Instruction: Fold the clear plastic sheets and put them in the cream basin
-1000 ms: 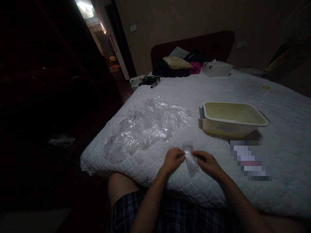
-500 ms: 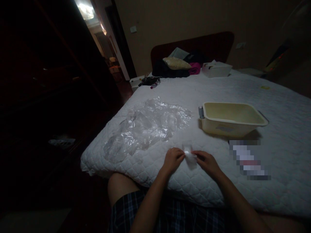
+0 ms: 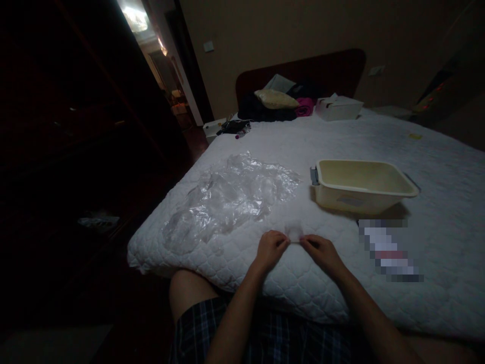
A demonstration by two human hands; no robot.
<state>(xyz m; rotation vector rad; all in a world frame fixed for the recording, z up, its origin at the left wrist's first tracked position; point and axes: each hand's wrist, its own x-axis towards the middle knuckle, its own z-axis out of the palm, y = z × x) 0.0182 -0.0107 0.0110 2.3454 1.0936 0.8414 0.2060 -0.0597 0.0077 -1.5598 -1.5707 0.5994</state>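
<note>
A small translucent plastic piece (image 3: 294,232) is stretched between my two hands, just above the white quilted bed (image 3: 303,285). My left hand (image 3: 272,247) pinches its left corner, and my right hand (image 3: 319,250) pinches the right one. The fingers of both hands are pressed together. Left of and beyond my hands, a wide heap of crumpled clear plastic (image 3: 235,194) lies on the bed. Beyond my right hand stands a cream plastic tub (image 3: 352,202) with grey handles.
A blurred-out flat item (image 3: 390,250) lies right of my right hand. Near the headboard (image 3: 341,65) are dark clothes, a yellowish cushion (image 3: 276,99), a pink roll (image 3: 303,106) and a white box (image 3: 338,108). A small yellow item (image 3: 415,136) rests at the far right.
The lower part of the plastic piece that hung below my fingers no longer shows; only a part above them is visible. My hands have barely moved.
</note>
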